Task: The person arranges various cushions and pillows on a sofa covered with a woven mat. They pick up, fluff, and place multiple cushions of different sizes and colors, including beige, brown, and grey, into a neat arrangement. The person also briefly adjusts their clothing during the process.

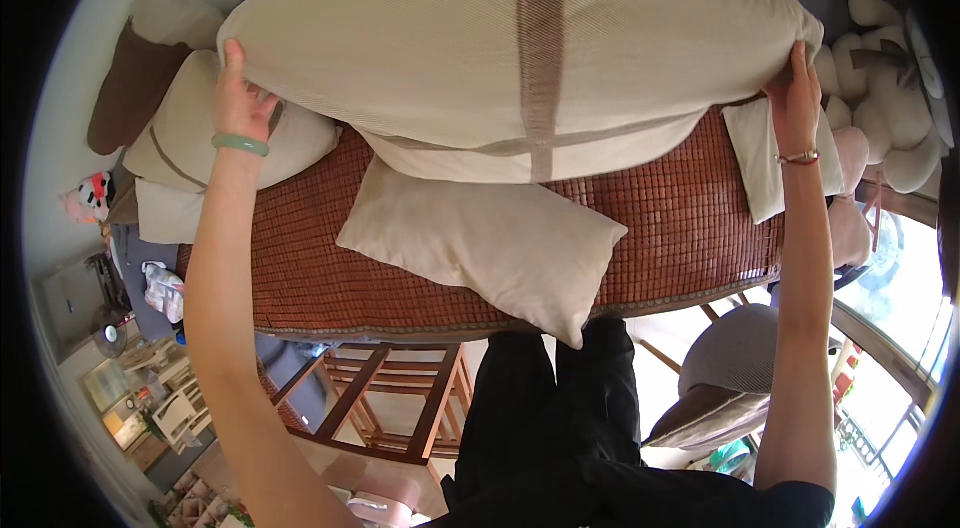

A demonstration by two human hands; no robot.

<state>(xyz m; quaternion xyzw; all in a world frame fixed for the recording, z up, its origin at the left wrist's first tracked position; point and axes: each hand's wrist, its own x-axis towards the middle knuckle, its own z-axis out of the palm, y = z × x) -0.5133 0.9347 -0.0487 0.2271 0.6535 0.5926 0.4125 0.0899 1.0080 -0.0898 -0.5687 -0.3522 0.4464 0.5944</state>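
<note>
Both my hands grip a large cream cushion [430, 38] with crossing brown stripes, one at each end. My left hand [243, 108], below a green bangle, is closed on its left corner. At the right corner my right hand [797, 103] is closed too, thumb and fingers on the fabric. The cushion tilts up at the back of the sofa, above the seat. Just below it a smaller plain beige pillow [490, 238] lies slanted on the brown beaded seat mat [670, 218], one corner past the front edge.
More cushions [180, 128] lean at the sofa's left end. A white pillow [755, 158] and plush toys [890, 98] are at the right end. In front stand a wooden rack [385, 393] on the left and a chair with a grey cushion [735, 363] on the right.
</note>
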